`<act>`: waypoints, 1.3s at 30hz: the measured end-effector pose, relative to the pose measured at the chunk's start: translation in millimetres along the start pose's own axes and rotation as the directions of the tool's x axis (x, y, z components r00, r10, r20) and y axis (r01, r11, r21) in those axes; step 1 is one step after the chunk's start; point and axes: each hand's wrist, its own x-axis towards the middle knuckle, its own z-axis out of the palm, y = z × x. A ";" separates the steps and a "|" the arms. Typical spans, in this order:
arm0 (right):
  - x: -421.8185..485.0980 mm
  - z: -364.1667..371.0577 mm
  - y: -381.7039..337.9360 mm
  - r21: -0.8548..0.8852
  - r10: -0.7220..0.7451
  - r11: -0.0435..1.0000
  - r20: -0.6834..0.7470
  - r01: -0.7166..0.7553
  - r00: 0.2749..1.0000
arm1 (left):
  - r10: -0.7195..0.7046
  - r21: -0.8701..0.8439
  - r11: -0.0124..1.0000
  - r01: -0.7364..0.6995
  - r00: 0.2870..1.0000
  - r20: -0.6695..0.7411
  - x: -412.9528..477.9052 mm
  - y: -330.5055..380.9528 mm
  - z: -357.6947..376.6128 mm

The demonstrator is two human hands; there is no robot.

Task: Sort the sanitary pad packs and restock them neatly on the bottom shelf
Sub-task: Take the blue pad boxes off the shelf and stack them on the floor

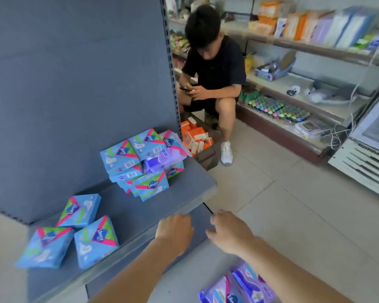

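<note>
Head camera view, looking down at a grey bottom shelf (140, 215) at floor level. Both hands hover side by side over the shelf's front edge. The left hand (174, 231) and the right hand (227, 231) hold nothing, with fingers loosely bent. Blur hides whether either touches the shelf.

The sanitary pad packs lie in three groups:
- **Shelf's left end:** three blue packs (74, 232) lie flat and loose, each turned at a different angle, so none squares with the shelf's front edge. The left hand is nearer to them.
- **Shelf's far right end:** against the back panel (74, 84) sits a jumbled heap of blue packs (129, 162) with a purple pack (164, 158) slumped on top. It is farther off than the loose packs and looks about equally reachable by either hand.
- **Off the shelf:** in front of it and under the right forearm (282, 259) lie more purple packs (239, 287), nearest the right hand.

Beyond the shelf's right end, a person (212, 68) crouches with a phone (186, 89).
</note>
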 end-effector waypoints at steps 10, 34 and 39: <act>92.7 -22.9 -95.6 -0.064 -0.120 0.991 -0.042 0.117 0.992 | -0.224 -0.102 0.970 0.219 0.974 -0.041 19.5 -129.2 -6.8; 243.7 -12.5 -118.4 0.990 0.495 -0.075 0.142 -0.120 0.857 | -0.130 -0.175 0.979 0.106 0.983 -0.127 141.6 -176.4 -28.2; 249.9 -18.0 -115.5 0.987 0.494 -0.116 0.152 -0.109 0.856 | -0.128 -0.242 0.965 0.097 0.985 -0.116 141.9 -183.2 -23.4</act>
